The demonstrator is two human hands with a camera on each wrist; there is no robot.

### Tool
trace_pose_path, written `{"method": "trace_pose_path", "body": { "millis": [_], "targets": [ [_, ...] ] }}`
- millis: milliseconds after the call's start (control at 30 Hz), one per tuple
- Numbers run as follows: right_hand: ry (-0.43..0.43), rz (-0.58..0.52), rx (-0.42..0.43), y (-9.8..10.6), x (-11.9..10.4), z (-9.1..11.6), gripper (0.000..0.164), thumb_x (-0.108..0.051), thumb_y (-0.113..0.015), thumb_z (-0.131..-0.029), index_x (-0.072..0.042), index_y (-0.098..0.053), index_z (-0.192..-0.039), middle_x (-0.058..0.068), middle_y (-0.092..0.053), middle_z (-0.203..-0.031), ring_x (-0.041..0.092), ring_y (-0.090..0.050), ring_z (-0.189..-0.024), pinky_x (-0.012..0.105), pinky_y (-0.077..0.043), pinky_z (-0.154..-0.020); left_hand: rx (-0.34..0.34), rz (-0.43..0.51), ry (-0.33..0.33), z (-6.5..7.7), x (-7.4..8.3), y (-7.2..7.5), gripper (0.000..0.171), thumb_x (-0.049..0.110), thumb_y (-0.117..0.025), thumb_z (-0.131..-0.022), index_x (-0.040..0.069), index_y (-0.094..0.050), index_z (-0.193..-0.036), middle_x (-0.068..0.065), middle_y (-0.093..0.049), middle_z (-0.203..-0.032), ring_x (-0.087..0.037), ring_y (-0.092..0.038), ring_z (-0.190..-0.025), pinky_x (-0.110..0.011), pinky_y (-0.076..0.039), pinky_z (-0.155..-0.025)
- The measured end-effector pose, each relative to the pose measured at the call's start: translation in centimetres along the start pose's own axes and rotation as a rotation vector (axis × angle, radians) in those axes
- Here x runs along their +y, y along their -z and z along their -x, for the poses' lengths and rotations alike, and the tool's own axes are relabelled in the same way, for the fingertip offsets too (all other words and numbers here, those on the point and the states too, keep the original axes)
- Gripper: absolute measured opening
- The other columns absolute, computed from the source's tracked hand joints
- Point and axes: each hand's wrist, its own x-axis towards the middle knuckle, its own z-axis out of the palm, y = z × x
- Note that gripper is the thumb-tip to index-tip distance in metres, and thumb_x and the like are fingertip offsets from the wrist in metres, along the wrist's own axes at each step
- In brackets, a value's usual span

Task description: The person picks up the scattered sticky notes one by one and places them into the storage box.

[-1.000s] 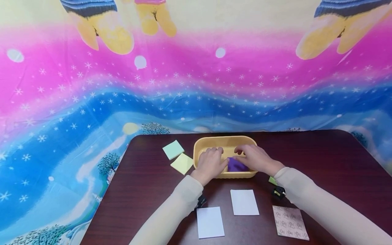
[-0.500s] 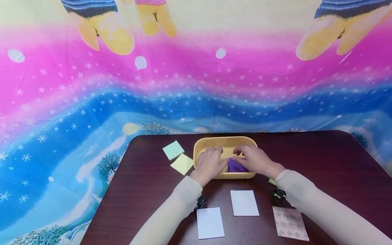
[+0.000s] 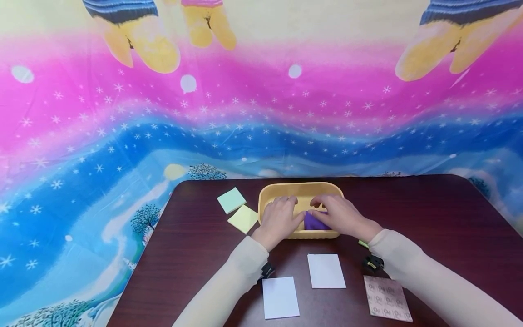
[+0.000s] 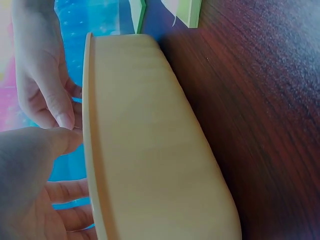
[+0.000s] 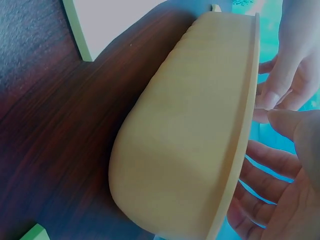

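Note:
A yellow plastic tray (image 3: 286, 234) stands near the back of the table. My left hand (image 3: 278, 222) reaches over its front wall, thumb at the left corner of a purple sheet (image 3: 313, 222). My right hand (image 3: 343, 215) holds the same sheet with its thumb lying on it and its fingers curved over the tray. Both thumbs are close together at the sheet's upper edge. In the left wrist view the tray's wall (image 4: 145, 125) hides the sheet, and the fingertips are partly hidden behind the rim. The right wrist view likewise shows mostly the tray's outer side (image 5: 190, 110).
Left of the tray lie a mint note pad (image 3: 231, 200) and a pale yellow one (image 3: 243, 219). Two white pads, one nearer (image 3: 281, 298) and one farther (image 3: 326, 271), and a brown patterned square (image 3: 387, 298) lie in front. A green edge (image 3: 363, 244) peeks from beside the right wrist.
My right hand has shifted slightly left, its thumb moving over the purple sheet. Less of the sheet's right side shows, and its upper edge has changed shape. The left hand stays nearly still.

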Motion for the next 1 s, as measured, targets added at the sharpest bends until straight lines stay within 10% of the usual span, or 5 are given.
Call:
{"method": "trace_pose_path", "body": {
  "millis": [1000],
  "targets": [
    [0.068,-0.009,0.044,0.1,-1.4,0.7,0.029,-0.027,-0.074,-0.093,-0.006,-0.075,-0.113,0.007,-0.076,-0.106,0.027,-0.070,-0.099,0.048,-0.058,-0.086,0.072,-0.036,-0.048,1.6,-0.3,0.9,0.040,0.048,-0.064,-0.096,0.012,-0.068,-0.115,-0.004,-0.074,-0.106,-0.022,-0.069,-0.096,-0.036,-0.057,-0.080]
  ]
}}
